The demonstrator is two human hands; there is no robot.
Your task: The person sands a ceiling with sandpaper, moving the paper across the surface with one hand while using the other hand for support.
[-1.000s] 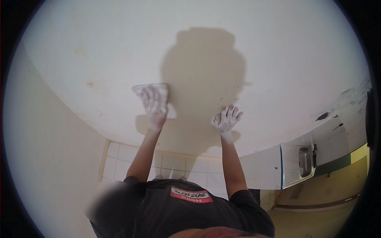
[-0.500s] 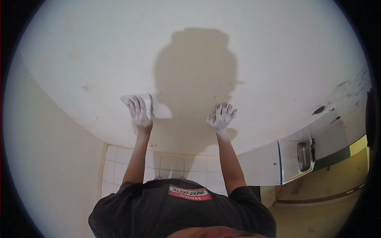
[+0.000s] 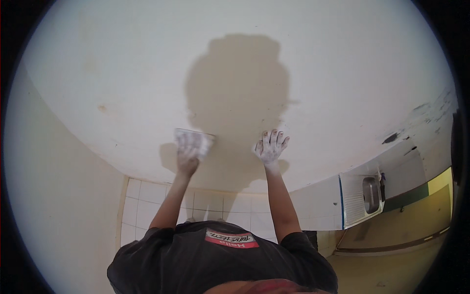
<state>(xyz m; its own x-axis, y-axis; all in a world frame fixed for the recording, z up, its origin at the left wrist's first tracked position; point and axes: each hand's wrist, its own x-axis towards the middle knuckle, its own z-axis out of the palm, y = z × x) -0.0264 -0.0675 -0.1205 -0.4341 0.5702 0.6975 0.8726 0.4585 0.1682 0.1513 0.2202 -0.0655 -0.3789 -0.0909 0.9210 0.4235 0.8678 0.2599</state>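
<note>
**A white pad (image 3: 207,142) was held against a pale wall (image 3: 338,88), with a metal sink basin (image 3: 370,195) off to the right**

At far left, a cream side wall (image 3: 54,186) met the pale wall, where a small brown stain (image 3: 102,107) showed. Below lay white floor tiles (image 3: 129,210), partly hidden by a dark T-shirt (image 3: 196,262). Left of centre, the left hand (image 3: 187,154), whitened and blurred, lay over the pad and covered much of it; whether the fingers gripped it or only pressed it could not be told. A broad shadow (image 3: 237,83) fell on the wall, mostly above and between the hands. Right of centre, the right hand (image 3: 270,148), coated white, rested on the wall with fingers spread and grip released. Further right, well apart from both hands, came a ribbed drainboard (image 3: 351,198) with a blue edge. Beside it, the basin was too small in view for its contents to be made out; a dark object (image 3: 382,187) stood at its far edge. Dark patches (image 3: 390,138) marked the wall above.
</note>
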